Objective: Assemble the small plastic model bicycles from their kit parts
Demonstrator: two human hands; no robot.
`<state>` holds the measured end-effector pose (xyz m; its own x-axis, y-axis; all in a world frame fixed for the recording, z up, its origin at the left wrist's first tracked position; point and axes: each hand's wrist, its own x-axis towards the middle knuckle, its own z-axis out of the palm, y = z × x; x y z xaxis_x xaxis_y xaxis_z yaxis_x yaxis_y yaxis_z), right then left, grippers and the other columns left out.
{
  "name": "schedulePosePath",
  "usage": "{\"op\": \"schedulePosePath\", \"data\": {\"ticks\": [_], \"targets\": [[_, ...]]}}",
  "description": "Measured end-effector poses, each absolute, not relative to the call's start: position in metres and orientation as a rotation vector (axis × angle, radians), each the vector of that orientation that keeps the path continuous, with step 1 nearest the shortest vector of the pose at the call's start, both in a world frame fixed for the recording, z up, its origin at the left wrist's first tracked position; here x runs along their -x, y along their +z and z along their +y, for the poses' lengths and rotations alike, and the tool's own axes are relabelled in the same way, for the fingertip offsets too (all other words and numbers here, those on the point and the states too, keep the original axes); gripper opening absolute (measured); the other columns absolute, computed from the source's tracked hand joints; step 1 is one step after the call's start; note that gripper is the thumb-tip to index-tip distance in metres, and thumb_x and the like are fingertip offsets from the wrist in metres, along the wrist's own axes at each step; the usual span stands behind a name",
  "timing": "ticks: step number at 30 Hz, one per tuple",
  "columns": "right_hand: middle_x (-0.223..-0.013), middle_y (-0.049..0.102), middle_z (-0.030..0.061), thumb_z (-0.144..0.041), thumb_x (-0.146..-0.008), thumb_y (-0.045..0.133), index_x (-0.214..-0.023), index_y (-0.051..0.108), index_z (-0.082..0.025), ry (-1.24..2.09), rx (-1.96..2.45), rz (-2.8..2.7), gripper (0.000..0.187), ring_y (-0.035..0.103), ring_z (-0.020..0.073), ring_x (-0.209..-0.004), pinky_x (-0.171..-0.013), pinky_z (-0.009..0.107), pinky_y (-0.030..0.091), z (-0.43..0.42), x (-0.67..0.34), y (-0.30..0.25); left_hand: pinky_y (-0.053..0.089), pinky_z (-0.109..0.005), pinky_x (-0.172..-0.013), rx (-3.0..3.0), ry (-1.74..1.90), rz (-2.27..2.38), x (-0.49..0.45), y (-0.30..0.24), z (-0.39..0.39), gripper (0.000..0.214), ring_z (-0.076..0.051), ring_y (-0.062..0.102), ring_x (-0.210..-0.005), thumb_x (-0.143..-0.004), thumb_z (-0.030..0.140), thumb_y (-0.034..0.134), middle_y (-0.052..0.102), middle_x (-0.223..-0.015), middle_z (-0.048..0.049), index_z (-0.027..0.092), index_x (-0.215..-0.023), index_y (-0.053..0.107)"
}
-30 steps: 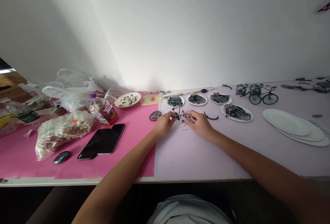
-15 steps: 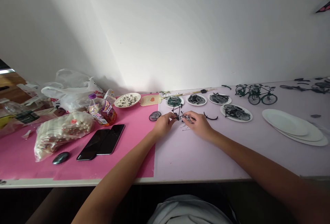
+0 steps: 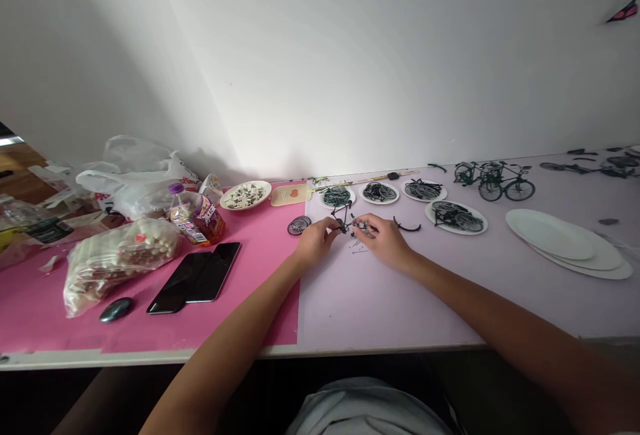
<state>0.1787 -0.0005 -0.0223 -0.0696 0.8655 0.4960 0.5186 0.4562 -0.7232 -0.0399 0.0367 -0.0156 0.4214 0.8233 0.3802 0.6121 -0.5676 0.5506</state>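
My left hand [image 3: 316, 240] is closed, with its fingertips pinching a small black toy bicycle frame [image 3: 342, 212] that stands up above the table. Close by on the right, the thumb and fingers of my right hand [image 3: 383, 236] pinch something small and greyish beside the frame, too small to make out. Below the fingertips lie several thin pins [image 3: 358, 248]. A black spoked wheel [image 3: 299, 225] rests on the pink mat by my left hand. A curved black part [image 3: 407, 225] lies to the right of my right hand.
Behind my hands stand plates of bicycle parts, including a white plate [image 3: 379, 193] and a larger one [image 3: 477, 229]. Finished-looking toy bicycles [image 3: 506, 183] and stacked plates [image 3: 615, 258] are at right. Left are phones [image 3: 214, 275], a bottle [image 3: 197, 218] and a stuffed bag [image 3: 117, 258].
The view has shifted very slightly. Both hands keep nearly the same place and pinch around the bicycle frame.
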Motion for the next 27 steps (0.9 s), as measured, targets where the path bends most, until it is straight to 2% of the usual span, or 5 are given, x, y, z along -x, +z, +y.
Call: {"op": "schedulePosePath", "data": {"ticks": [8,14,18,22,27], "targets": [[-0.062,0.046,-0.0038,-0.049,-0.09,0.064,-0.104,0.073,-0.018,0.452,1.201,-1.745,0.035,0.039,0.0131,-0.057,-0.064,0.027,0.049,0.0011,-0.1798,-0.0226,0.052,-0.028,-0.072,-2.349,0.887,1.249,0.0384,-0.0152,0.0346,0.013,-0.015,0.068,-0.071,-0.096,0.03,0.063,0.078,-0.105,-0.0031,0.023,-0.107,0.066],[-0.06,0.043,-0.0053,-0.048,-0.091,0.064,-0.104,0.073,-0.019,0.46,1.193,-1.787,0.033,0.038,0.0128,-0.055,-0.063,0.027,0.048,-0.0007,-0.1809,-0.0212,0.053,-0.027,-0.072,-2.33,0.847,1.262,0.0387,-0.0129,0.0316,0.033,-0.016,0.069,-0.071,-0.092,0.028,0.068,0.079,-0.101,-0.0011,0.027,-0.125,0.062],[-0.064,0.055,-0.0022,-0.045,-0.092,0.064,-0.108,0.073,-0.02,0.417,1.183,-1.871,0.031,0.047,0.014,-0.058,-0.064,0.027,0.049,-0.0015,-0.1822,-0.0205,0.053,-0.028,-0.078,-2.429,0.826,1.236,0.0378,-0.0136,0.031,0.025,-0.017,0.069,-0.073,-0.093,0.026,0.064,0.078,-0.101,-0.003,0.026,-0.117,0.07],[-0.087,0.075,0.0053,-0.041,-0.093,0.065,-0.111,0.074,-0.022,0.34,1.134,-1.959,0.028,0.061,0.0167,-0.068,-0.072,0.03,0.054,-0.0007,-0.1815,-0.0228,0.05,-0.026,-0.074,-2.523,0.846,1.156,0.0364,-0.0162,0.0304,0.024,-0.016,0.066,-0.073,-0.091,0.017,0.059,0.075,-0.097,-0.0055,0.021,-0.11,0.072],[-0.087,0.078,0.0049,-0.037,-0.092,0.067,-0.109,0.074,-0.023,0.3,1.14,-2.014,0.023,0.065,0.0185,-0.07,-0.07,0.03,0.053,-0.0017,-0.1775,-0.0252,0.044,-0.025,-0.067,-2.535,0.856,1.079,0.0353,-0.0184,0.0316,0.013,-0.014,0.06,-0.068,-0.091,0.016,0.059,0.069,-0.086,-0.0048,0.016,-0.096,0.07]]}}
